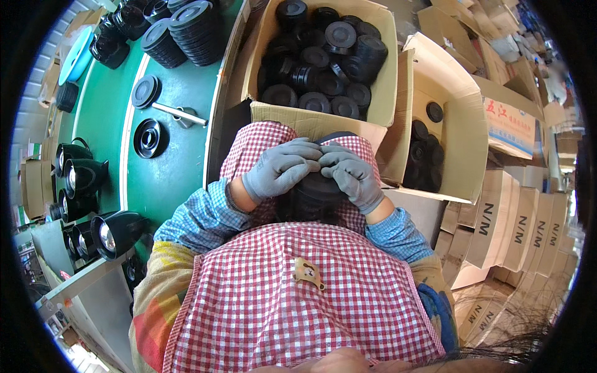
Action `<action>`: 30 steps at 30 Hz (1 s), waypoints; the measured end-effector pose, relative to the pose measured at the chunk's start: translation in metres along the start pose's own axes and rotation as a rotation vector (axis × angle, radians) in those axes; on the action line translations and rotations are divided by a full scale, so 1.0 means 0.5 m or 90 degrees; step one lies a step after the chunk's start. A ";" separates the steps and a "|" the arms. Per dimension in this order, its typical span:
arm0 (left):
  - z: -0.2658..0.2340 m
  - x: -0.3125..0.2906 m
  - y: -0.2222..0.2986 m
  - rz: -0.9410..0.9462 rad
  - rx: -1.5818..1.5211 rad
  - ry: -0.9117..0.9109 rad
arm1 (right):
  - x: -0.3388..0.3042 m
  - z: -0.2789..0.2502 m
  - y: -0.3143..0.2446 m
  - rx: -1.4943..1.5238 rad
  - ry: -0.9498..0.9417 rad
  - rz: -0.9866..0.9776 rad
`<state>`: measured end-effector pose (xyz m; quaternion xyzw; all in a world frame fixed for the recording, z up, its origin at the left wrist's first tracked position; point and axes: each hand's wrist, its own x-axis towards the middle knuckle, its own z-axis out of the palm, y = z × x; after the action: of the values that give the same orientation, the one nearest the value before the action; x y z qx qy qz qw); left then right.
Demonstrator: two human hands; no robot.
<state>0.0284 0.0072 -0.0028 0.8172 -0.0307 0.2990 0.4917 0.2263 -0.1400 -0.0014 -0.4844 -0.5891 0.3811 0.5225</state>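
Note:
A black round plastic part [319, 188] rests in my lap, between my knees. My left hand [281, 173], in a grey glove, lies over its left side with the fingers bent around the far edge. From the other side my right hand [354, 176], gloved alike, grips it with curled fingers. The two hands' fingertips nearly meet over the part and hide much of its top. Just beyond my knees stands an open cardboard box [387, 112] filled with black round lids [340, 35].
A second open carton [460, 168] on the right holds several black lids. On the green table [177, 180] at left lie a black ring [150, 138], a rod-like tool [180, 114], stacked discs [191, 31] and black housings [115, 234]. Closed cartons [491, 217] are piled at right.

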 end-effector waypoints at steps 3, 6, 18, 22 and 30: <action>-0.005 -0.008 0.018 -0.040 0.054 -0.042 | -0.001 0.003 0.002 0.006 -0.022 0.019; -0.011 -0.001 0.029 -0.059 0.013 -0.051 | 0.003 0.004 0.004 -0.032 -0.018 0.004; -0.042 0.020 0.064 -0.218 0.455 -0.085 | -0.011 0.023 -0.063 -0.325 -0.022 -0.035; -0.019 0.030 0.086 -0.155 0.397 -0.161 | 0.004 0.028 -0.048 -0.321 0.038 -0.033; -0.022 0.020 0.047 -0.167 0.355 -0.073 | -0.013 0.032 -0.077 -0.393 -0.060 -0.086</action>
<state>0.0235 0.0069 0.0245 0.9331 0.1305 0.1832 0.2806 0.2038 -0.1549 0.0310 -0.5617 -0.7312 0.1709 0.3473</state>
